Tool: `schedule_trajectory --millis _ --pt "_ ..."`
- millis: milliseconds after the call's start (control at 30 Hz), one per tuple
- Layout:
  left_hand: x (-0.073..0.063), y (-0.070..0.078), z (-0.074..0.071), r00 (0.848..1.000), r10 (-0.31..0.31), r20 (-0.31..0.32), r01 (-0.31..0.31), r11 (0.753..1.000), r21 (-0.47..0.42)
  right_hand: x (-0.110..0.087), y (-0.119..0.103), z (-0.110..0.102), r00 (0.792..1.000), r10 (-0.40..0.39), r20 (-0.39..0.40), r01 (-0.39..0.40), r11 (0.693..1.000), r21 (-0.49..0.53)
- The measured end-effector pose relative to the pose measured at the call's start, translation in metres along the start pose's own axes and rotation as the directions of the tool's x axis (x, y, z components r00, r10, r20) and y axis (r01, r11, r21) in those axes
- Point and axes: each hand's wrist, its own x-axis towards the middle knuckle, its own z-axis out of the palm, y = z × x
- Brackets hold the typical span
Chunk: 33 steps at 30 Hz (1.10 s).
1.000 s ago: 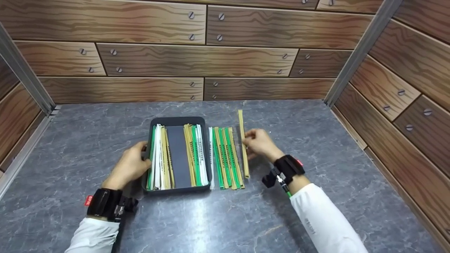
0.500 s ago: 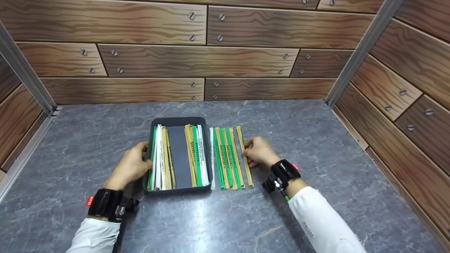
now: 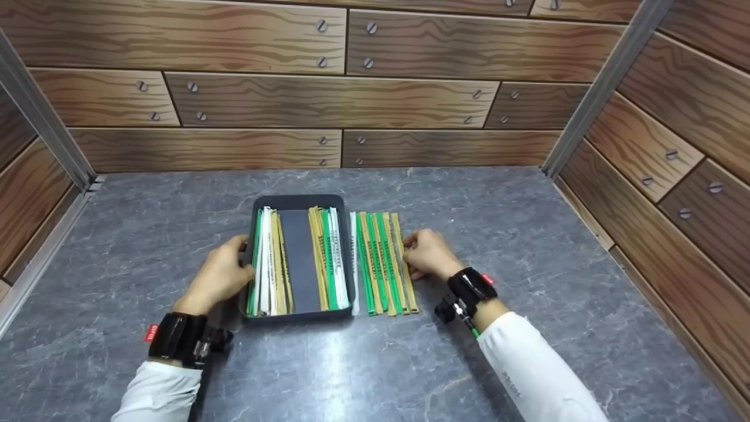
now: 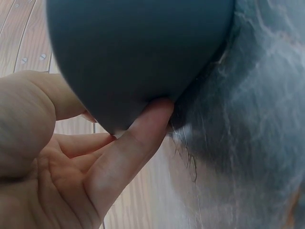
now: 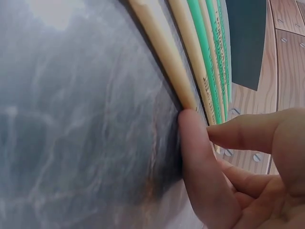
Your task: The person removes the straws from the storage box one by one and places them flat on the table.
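My left hand [image 3: 218, 275] holds a dark grey tray [image 3: 296, 315] at its left wall, with fingers and thumb around it in the left wrist view. Slim paper-wrapped sticks in green, white and tan fill both sides of the tray; a bare strip of floor lies between them. Outside the tray's right wall, more wrapped sticks [image 3: 375, 264] lie side by side in a row. At the row's right end is a tan stick [image 3: 410, 287], its side pinched by my right hand [image 3: 430, 253]. In the right wrist view, fingertips [image 5: 191, 126] meet it from either side.
The grey marbled tabletop [image 3: 351, 375] extends around the tray and the row. Wood-patterned panels [image 3: 263, 99] rise at the back and both sides, joined by metal corner posts [image 3: 606, 88].
The right hand has lowered the tan stick to the table and slid it left against the row's end. The left hand stays at the tray's left side.
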Motion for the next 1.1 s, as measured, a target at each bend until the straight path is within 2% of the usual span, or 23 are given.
schedule_trajectory --millis 333,600,933,1033,1100 --pt "0.001 -0.001 0.000 1.000 0.005 0.002 -0.005 1.000 0.008 -0.003 -0.008 0.008 1.000 -0.002 -0.009 0.002 1.000 -0.001" --pt "0.000 -0.001 0.000 1.000 0.023 -0.004 -0.023 1.000 0.011 -0.004 -0.008 0.007 1.000 -0.004 -0.025 0.004 1.000 -0.028" --pt "0.001 -0.001 -0.001 1.000 0.004 0.009 -0.004 1.000 0.002 -0.004 -0.007 0.003 0.999 -0.018 -0.031 0.017 0.999 -0.037" --pt "0.001 -0.001 -0.001 1.000 -0.001 0.012 0.001 1.000 -0.004 -0.006 -0.011 -0.002 0.996 -0.062 -0.068 0.055 0.994 -0.091" --pt "0.001 -0.001 0.000 1.000 -0.001 0.011 0.001 1.000 -0.005 -0.007 -0.019 -0.006 0.986 -0.124 -0.108 0.109 0.985 -0.133"
